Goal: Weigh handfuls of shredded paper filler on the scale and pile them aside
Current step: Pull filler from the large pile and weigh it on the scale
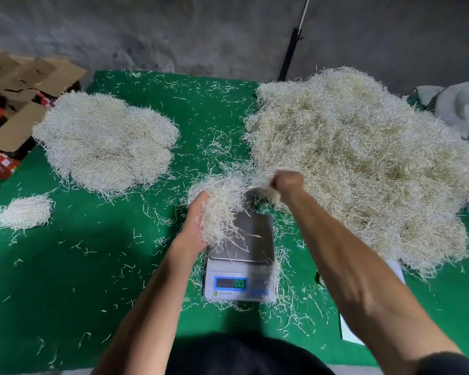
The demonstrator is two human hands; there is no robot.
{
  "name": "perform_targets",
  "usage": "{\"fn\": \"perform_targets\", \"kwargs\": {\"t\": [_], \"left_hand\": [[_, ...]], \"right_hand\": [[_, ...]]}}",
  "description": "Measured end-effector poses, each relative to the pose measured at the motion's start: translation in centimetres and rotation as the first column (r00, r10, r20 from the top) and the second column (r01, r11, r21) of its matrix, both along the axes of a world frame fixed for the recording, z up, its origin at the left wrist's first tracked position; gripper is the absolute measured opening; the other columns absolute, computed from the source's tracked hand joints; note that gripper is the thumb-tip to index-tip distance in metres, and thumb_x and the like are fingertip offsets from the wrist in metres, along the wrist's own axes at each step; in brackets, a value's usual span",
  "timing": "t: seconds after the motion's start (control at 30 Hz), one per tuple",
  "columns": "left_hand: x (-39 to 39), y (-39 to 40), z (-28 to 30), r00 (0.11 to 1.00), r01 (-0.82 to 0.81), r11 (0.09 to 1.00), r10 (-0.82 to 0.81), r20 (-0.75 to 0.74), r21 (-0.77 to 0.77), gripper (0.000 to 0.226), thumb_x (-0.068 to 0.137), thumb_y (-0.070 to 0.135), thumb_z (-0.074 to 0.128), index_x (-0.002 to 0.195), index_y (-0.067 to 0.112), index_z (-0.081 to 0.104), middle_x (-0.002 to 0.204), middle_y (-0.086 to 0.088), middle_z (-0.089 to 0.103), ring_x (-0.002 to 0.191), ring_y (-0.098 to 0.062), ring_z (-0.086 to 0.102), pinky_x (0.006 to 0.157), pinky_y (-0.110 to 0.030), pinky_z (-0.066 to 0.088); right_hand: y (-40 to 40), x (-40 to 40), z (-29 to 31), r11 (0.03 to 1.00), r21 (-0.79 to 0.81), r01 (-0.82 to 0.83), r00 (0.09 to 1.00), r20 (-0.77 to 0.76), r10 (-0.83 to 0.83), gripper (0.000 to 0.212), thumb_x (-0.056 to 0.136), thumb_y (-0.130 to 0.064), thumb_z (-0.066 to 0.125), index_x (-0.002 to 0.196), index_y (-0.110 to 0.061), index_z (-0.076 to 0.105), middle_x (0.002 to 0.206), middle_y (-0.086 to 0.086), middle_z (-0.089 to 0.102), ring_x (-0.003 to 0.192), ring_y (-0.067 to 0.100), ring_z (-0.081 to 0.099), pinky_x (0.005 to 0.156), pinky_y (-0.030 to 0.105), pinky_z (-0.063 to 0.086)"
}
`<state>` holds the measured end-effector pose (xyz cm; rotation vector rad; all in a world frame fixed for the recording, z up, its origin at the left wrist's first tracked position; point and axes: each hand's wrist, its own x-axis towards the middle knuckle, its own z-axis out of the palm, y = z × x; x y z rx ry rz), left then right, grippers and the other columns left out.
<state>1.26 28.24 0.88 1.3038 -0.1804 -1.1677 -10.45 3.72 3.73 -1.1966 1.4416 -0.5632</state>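
Green table (65,280), strewn all over with loose shreds. Far right, covering most of that side: big heap of shredded paper filler (363,158), yellowish and tangled, evidently the raw stock to draw from. Far left: flatter pale pile (106,142), made of rounded clumps side by side, probably the weighed portions put aside. Near left, well apart from it: one small separate clump (25,212), purpose unclear. Beyond the table's left edge: open cardboard boxes (19,104) with red printing, contents not readable. Right edge, near side: a white sheet (349,334), partly under the right forearm.

Centre, near: digital scale (241,261), steel platter mostly bare, display lit but digits too blurred to read. Placed between stock and weighed pile, likely so each handful travels right to left across it.

Above the platter's far edge: handful of filler (222,207), held up in the air, strands dangling toward the steel. Left hand (195,220) cupped against its left side, fingers wrapped into the clump to keep it together. Right hand (287,182) clenched on a tuft at the handful's right end, seemingly teasing shreds away or adding some to trim the portion. Handful not yet resting on the platter; weighing apparently still to come.
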Motion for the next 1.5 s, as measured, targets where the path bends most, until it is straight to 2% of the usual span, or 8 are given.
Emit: {"fn": "perform_targets", "kwargs": {"t": [0.2,0.4,0.67,0.83,1.03,1.27,1.37,1.5], "left_hand": [[1.6,4.0,-2.1,0.897,0.035,0.998,-0.051,0.44,0.045,0.107,0.091,-0.02,0.04,0.117,0.084,0.037,0.168,0.007,0.004,0.149,-0.036,0.015,0.074,-0.027,0.061],[1.2,2.9,-2.6,0.882,0.117,0.992,-0.122,0.454,0.041,0.111,0.085,-0.022,0.047,0.135,0.076,0.031,0.166,0.012,0.003,0.142,-0.024,0.017,0.094,-0.043,0.055],[2.7,-3.7,-0.5,0.91,0.408,0.905,-0.391,-0.139,0.12,0.099,0.065,0.028,0.092,0.149,0.013,0.041,0.144,-0.023,0.054,0.128,-0.036,0.058,0.102,-0.053,0.052],[3.3,-3.4,-1.4,0.982,0.181,0.978,-0.186,0.041,0.106,0.087,0.057,0.018,0.096,0.132,0.023,0.053,0.127,-0.01,0.063,0.119,-0.022,0.058,0.109,-0.04,0.04],[0.5,-3.0,-4.0,0.797,0.152,0.95,-0.281,0.536,0.271,0.024,0.091,0.03,0.074,0.113,0.022,0.07,0.122,0.002,0.069,0.109,-0.015,0.064,0.101,-0.033,0.047],[2.0,0.3,-6.8,0.793,0.084,0.982,-0.168,0.585,0.168,0.04,0.103,0.047,0.048,0.135,0.025,0.06,0.118,0.014,0.066,0.107,-0.007,0.064,0.099,-0.033,0.05],[1.9,2.7,-10.3,0.642,-0.006,0.95,-0.236,0.729,0.313,0.043,0.109,0.039,0.04,0.143,0.018,0.054,0.142,-0.014,0.057,0.127,-0.029,0.058,0.11,-0.049,0.044],[1.0,7.0,-15.5,0.247,0.003,0.759,-0.631,0.735,0.651,0.053,0.11,0.03,0.034,0.16,0.027,0.018,0.169,0.001,-0.002,0.156,-0.02,-0.007,0.127,-0.045,-0.002]], "right_hand": [[-4.6,-1.3,2.5,0.968,-0.133,-0.211,0.974,-0.109,0.197,0.021,0.108,-0.017,0.048,0.115,-0.003,0.061,0.124,0.023,0.062,0.096,0.027,0.066,0.081,0.034,0.059],[-0.4,-0.5,0.6,0.592,-0.344,-0.729,0.502,-0.857,0.12,0.032,0.102,-0.03,0.06,0.126,-0.011,0.065,0.137,0.014,0.053,0.117,0.027,0.057,0.096,0.047,0.057],[8.6,0.0,-0.7,0.623,-0.14,-0.77,0.636,-0.087,0.767,0.052,0.091,-0.058,0.066,0.134,-0.031,0.058,0.108,-0.023,0.068,0.085,-0.008,0.069,0.067,0.01,0.053],[7.8,-1.9,-3.3,0.894,-0.213,-0.395,0.919,-0.084,0.386,0.06,0.098,-0.041,0.065,0.142,-0.004,0.05,0.1,0.005,0.07,0.082,0.016,0.071,0.067,0.02,0.054],[8.3,-5.3,-5.3,0.817,-0.165,-0.553,0.781,-0.445,0.438,0.062,0.097,-0.063,0.055,0.116,-0.005,0.065,0.098,0.016,0.074,0.084,0.031,0.074,0.072,0.035,0.059],[9.4,-11.1,-9.0,0.967,-0.209,-0.143,0.973,-0.209,0.099,0.076,0.106,-0.064,0.019,0.115,-0.008,0.071,0.115,0.03,0.069,0.105,0.046,0.068,0.081,0.045,0.059],[12.0,-14.3,-12.5,0.877,-0.192,-0.441,0.85,-0.403,0.339,0.053,0.105,-0.05,0.031,0.088,-0.01,0.062,0.096,0.01,0.068,0.104,0.03,0.064,0.086,0.032,0.053],[14.8,-16.7,-16.9,0.703,-0.227,-0.673,0.642,-0.652,0.404,0.047,0.105,-0.011,0.048,0.153,-0.01,0.046,0.166,0.006,0.029,0.156,0.025,0.019,0.127,0.047,0.02]]}}
